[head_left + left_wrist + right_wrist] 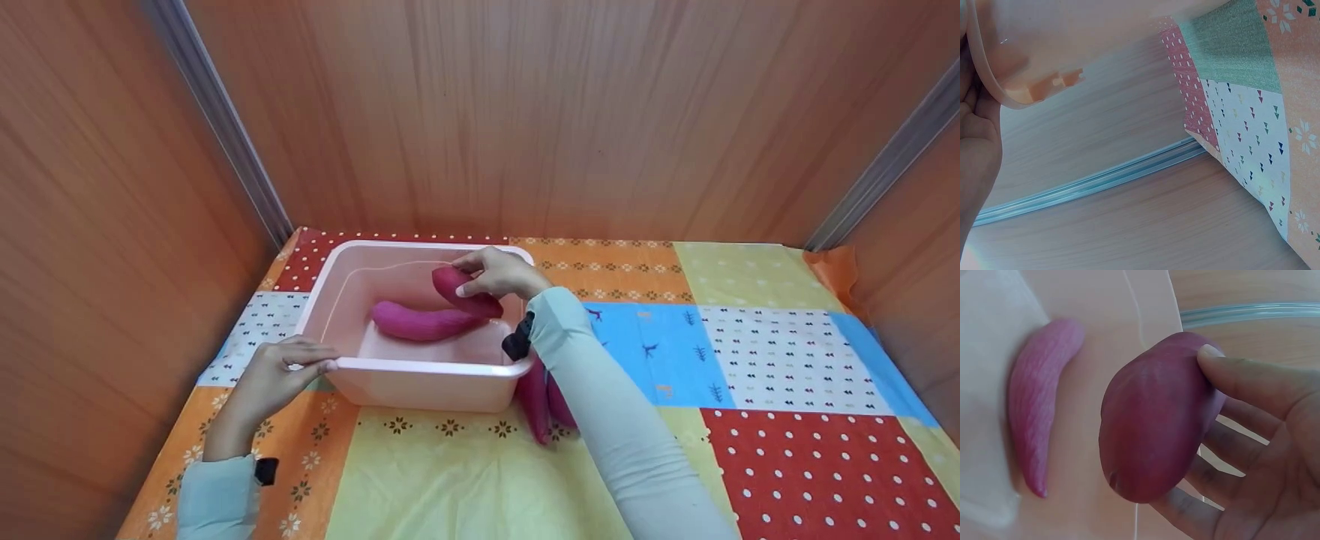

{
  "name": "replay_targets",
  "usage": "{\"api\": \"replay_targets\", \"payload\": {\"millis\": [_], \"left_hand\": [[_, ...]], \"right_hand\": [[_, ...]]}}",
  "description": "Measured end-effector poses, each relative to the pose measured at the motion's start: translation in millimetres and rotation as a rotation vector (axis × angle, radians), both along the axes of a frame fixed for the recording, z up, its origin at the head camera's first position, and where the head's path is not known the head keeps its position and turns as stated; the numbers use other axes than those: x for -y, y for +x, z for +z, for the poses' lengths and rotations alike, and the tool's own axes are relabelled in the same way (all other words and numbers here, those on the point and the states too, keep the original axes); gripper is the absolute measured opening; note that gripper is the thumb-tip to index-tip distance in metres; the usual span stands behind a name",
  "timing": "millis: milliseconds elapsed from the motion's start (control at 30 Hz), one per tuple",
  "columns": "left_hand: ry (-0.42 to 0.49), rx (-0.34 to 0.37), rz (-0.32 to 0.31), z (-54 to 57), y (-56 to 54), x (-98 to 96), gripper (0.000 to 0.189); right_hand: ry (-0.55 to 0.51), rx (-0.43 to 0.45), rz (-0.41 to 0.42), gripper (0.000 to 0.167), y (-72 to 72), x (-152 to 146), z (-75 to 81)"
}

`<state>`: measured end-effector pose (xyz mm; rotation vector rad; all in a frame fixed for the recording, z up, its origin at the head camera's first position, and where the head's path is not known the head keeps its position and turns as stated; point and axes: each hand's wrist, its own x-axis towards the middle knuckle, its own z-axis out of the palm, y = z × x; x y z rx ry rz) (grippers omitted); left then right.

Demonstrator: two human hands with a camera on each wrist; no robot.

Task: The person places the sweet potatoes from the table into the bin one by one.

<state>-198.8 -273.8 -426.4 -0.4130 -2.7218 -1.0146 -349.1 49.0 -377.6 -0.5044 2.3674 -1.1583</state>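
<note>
The right hand (510,274) held a plump, dark magenta tuber (450,283) between thumb and parted fingers, inside the upper part of a pale pink, rectangular plastic bin (420,388). The left hand (289,371) pinched the bin at its near left corner, thumb and fingers closed together. A long, curved, pinkish-purple tuber (420,322) lay inside; two more purplish tubers (534,401) rested outside, by the right side, on a multicoloured patchwork-print cloth (450,480)

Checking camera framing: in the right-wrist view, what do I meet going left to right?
Curved pink vegetable → rounder dark-red vegetable → right hand, which grips the rounder one.
</note>
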Motion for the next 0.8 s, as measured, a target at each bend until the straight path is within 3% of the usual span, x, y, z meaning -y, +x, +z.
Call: {"api": "replay_targets", "payload": {"millis": [533,800], "left_hand": [[0.005,0.026,0.010,0.1,0.3,0.1,0.024],[-0.004,-0.027,0.014,0.3,1.2,-1.5,0.021]], "right_hand": [[0.067,0.053,0.019,0.053,0.2,-0.2,0.0],[0.084,0.009,0.048,0.052,-1.3,-1.8,0.2]]}}
